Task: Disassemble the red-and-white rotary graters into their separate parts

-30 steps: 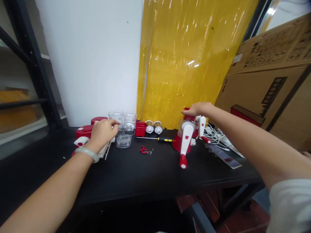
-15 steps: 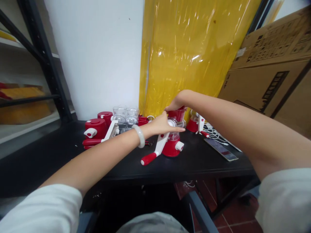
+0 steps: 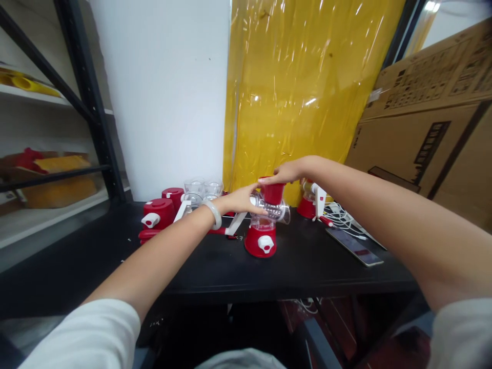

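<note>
Black table (image 3: pixel 307 264) below, red grater (image 3: pixel 260 240) upright near its middle; my left hand (image 3: pixel 240 199), spread, braces the clear barrel (image 3: pixel 277 211), my right hand (image 3: pixel 294 170) grips the hopper (image 3: pixel 273 192), likely for steadiness.

I'm seeing a table top (image 3: pixel 307 261) showing matt black and smooth, and a round base (image 3: pixel 260 242) gleaming in glossy red plastic. Above it, a drum housing (image 3: pixel 282 212) is shining as clear plastic, and a pusher (image 3: pixel 272 193) is showing smooth red plastic. I'm watching the curtain (image 3: pixel 284 102) throwing bright highlights off wrinkled, see-through yellow plastic, while the panel (image 3: pixel 165 102) beside it is looking smooth and white. Cardboard (image 3: pixel 415 143) is standing dull brown with printing, a phone (image 3: pixel 355 247) is reflecting with a glossy face, and the bracelet (image 3: pixel 213 213) is looking polished.
</note>
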`<state>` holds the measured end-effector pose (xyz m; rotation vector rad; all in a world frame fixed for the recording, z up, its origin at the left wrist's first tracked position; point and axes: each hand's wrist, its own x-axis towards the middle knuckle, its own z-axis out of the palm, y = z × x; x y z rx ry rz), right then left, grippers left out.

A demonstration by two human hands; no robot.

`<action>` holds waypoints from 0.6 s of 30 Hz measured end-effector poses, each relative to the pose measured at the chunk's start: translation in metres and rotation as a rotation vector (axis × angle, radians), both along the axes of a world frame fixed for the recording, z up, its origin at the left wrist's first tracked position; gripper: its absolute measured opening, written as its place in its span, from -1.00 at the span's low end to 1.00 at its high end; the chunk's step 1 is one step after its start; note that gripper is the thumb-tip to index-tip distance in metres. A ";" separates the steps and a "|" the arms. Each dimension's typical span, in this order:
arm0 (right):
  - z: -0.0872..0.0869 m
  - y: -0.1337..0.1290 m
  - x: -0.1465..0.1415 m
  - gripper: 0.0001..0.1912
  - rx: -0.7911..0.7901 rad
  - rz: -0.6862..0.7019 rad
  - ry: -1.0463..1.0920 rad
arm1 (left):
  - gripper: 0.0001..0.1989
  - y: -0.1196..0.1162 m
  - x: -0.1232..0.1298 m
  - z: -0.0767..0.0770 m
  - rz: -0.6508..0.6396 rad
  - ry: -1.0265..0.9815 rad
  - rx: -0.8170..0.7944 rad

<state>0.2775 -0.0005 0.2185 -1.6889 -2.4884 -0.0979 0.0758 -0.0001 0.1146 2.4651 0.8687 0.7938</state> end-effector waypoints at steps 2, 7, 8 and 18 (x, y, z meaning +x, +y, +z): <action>0.001 -0.008 -0.003 -0.07 -0.176 -0.025 -0.079 | -0.04 -0.002 0.001 -0.002 -0.010 0.006 -0.024; 0.002 -0.012 -0.006 -0.01 -0.217 -0.056 -0.176 | -0.16 -0.007 0.004 0.002 0.052 0.079 -0.096; 0.002 -0.011 -0.007 0.00 -0.211 -0.060 -0.182 | -0.16 -0.008 0.004 0.003 0.053 0.083 -0.095; 0.006 -0.011 0.001 -0.28 -0.095 0.052 -0.033 | -0.29 -0.011 0.004 0.000 0.036 0.027 -0.089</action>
